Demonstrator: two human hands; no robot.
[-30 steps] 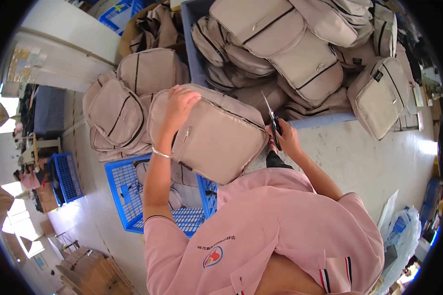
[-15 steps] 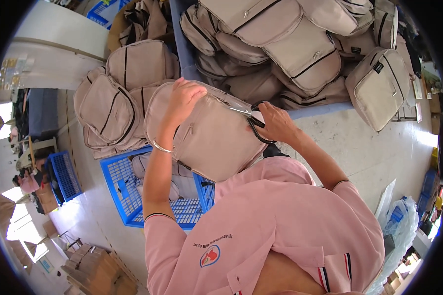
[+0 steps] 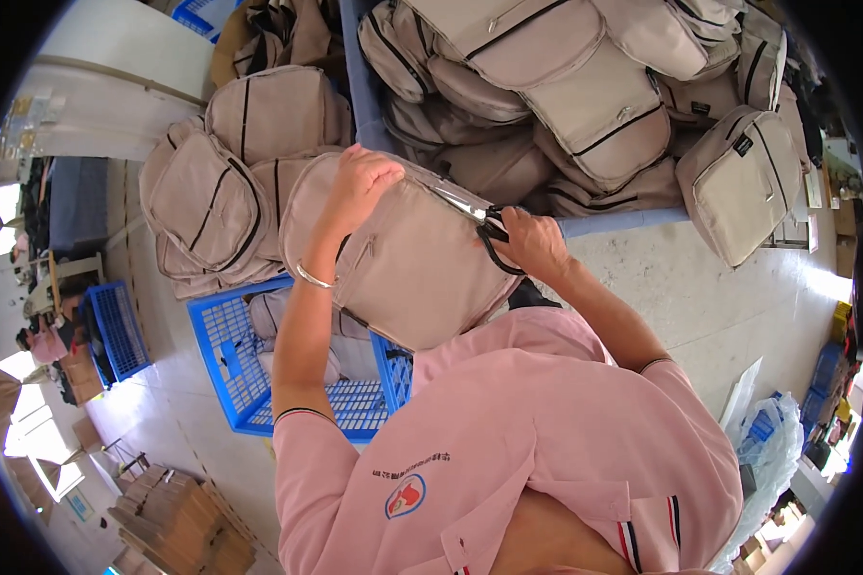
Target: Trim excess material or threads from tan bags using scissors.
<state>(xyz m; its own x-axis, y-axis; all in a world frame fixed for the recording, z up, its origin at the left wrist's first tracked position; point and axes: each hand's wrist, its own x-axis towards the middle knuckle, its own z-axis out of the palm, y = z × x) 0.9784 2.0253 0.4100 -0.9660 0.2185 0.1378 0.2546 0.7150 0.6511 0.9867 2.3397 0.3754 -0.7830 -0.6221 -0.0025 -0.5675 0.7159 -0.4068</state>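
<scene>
A beige backpack [image 3: 422, 264] lies tilted in front of me, its small zip pull showing on the front. My left hand [image 3: 362, 187] is closed at its upper edge, fingers pressed together on the fabric; whether a thread is pinched there is too small to tell. In my right hand [image 3: 535, 241] is a pair of scissors [image 3: 492, 230] with black handles, my fingers wrapped round the loops. Their metal blades point left along the backpack's top seam, toward my left hand. Where the tips meet the seam is hard to make out.
Beyond the backpack, a large blue-grey bin [image 3: 633, 223] is heaped with similar beige bags. More backpacks [image 3: 206, 196] are stacked at the left. Below them stands a blue plastic crate [image 3: 222, 359] with bags inside. Clear plastic wrapping [image 3: 772, 460] lies at the right, cardboard [image 3: 177, 517] at lower left.
My right hand and the scissors have shifted slightly, and the blades now lie closer along the seam. My left hand stays at the backpack's edge. The whole view has turned a little.
</scene>
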